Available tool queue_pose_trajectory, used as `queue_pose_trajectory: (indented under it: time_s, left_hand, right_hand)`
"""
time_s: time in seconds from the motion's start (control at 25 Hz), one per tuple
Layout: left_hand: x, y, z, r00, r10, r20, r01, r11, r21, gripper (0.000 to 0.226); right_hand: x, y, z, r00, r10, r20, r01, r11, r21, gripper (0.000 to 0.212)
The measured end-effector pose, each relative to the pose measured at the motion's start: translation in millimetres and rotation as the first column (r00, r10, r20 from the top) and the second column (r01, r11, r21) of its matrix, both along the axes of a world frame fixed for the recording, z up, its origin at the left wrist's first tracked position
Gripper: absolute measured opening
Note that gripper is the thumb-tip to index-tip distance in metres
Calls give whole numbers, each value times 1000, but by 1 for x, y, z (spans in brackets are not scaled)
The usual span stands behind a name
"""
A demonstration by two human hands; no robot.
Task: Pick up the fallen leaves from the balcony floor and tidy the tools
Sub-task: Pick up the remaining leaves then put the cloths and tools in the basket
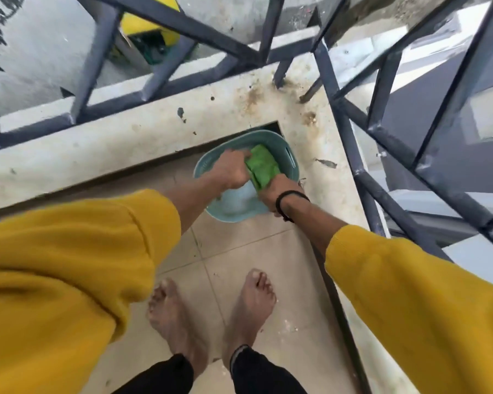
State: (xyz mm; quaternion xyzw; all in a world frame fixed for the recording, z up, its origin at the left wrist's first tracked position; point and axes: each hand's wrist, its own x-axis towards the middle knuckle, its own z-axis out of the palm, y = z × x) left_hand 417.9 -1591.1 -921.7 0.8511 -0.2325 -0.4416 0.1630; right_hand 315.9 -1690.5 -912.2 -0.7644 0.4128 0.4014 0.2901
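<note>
A teal plastic basket (289,155) stands on the tiled balcony floor in the corner under the concrete ledge. Over it both my hands hold a green folded thing (262,166), which looks like large leaves, though I cannot be sure. My left hand (231,170) grips its left edge with curled fingers. My right hand (273,193), with a black band on the wrist, grips its lower end. The basket's inside below my hands looks pale; its contents are mostly hidden by my hands.
A stained concrete ledge (143,140) runs along the back and right, topped by a dark metal railing (342,120). A small leaf scrap (326,163) lies on the ledge at the right. My bare feet (211,314) stand on the beige tiles.
</note>
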Motion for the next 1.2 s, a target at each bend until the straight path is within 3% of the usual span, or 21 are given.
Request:
queue_pose_trajectory:
  time_s: [0.12,0.2,0.32,0.44,0.6,0.76,0.92,1.0,1.12,1.2]
  left_hand:
    - [-5,41,52,995,93,-22,-94,995,-24,42]
    - [-11,76,86,986,157,-49,-158,987,-26,37]
    - [-23,141,164,956,283,-79,-283,959,10,29]
    - [-49,205,251,859,500,-112,-491,866,95,21]
    - [-96,275,342,720,680,-142,-671,733,108,21]
    - [-167,348,408,347,931,-112,-929,358,94,11]
    - [-282,403,441,-102,985,-142,-994,-94,62,19]
    - [-356,427,453,-325,932,-162,-946,-324,31,22]
    - [-470,456,459,-639,747,-185,-763,-645,31,13]
    - [-530,470,456,-790,585,-180,-603,-795,65,16]
  right_hand:
    - [-9,8,45,996,-71,46,72,997,-22,37]
    - [-14,17,86,989,-131,69,127,990,57,26]
    - [-19,43,179,994,-68,87,57,991,122,21]
    - [-19,72,267,994,-49,99,33,987,159,22]
    - [-20,117,339,993,51,109,-74,974,212,20]
    - [-25,186,390,968,213,134,-244,924,296,17]
    - [-42,266,418,866,478,144,-498,805,323,15]
    - [-64,319,424,800,575,170,-596,731,333,12]
    - [-114,408,426,625,762,171,-762,548,344,12]
    - [-149,459,422,496,855,151,-837,425,345,12]
